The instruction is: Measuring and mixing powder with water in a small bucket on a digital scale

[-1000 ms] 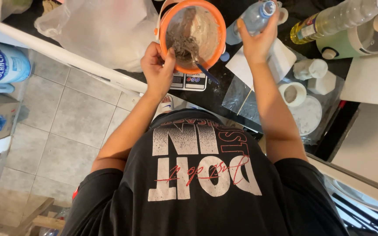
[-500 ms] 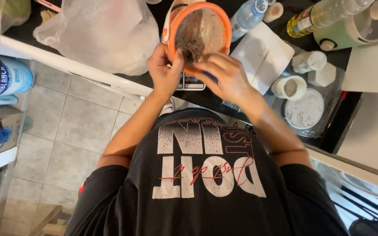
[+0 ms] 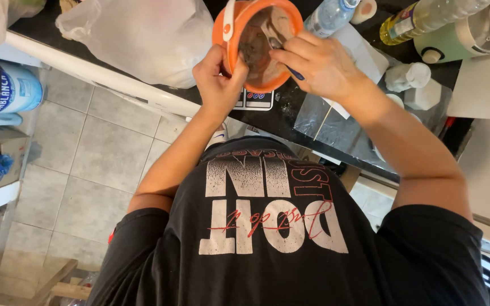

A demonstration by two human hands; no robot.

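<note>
We see a black printed t-shirt (image 3: 267, 226) filling the lower centre of the frame, grey tiled floor (image 3: 86, 164) at left. The dark table (image 3: 290, 107) runs across the top, with a white edge. A white plastic bag (image 3: 143, 34) sits on it at upper left. Upper right: a pale green appliance (image 3: 460, 34), a yellow-liquid bottle (image 3: 426, 17), and a clear water bottle (image 3: 330, 17) just right of the bowl. White small jars (image 3: 409, 76) lie at right on a clear plastic sheet (image 3: 336, 124).

The orange bowl (image 3: 259, 42) is at top centre, tilted toward us, resting over a small scale (image 3: 253, 101) on the table; brownish-grey mix inside.

Left hand (image 3: 219, 85) grips the bowl's near-left rim, fingers curled shut, thumb over the rim onto the inside. Right hand (image 3: 319, 65) is just right of the bowl, overlapping its rim, fingers closed around a dark-handled utensil (image 3: 282, 51) whose tip reaches into the mix. We cannot tell the utensil's kind; most of it is hidden by the hand.
</note>
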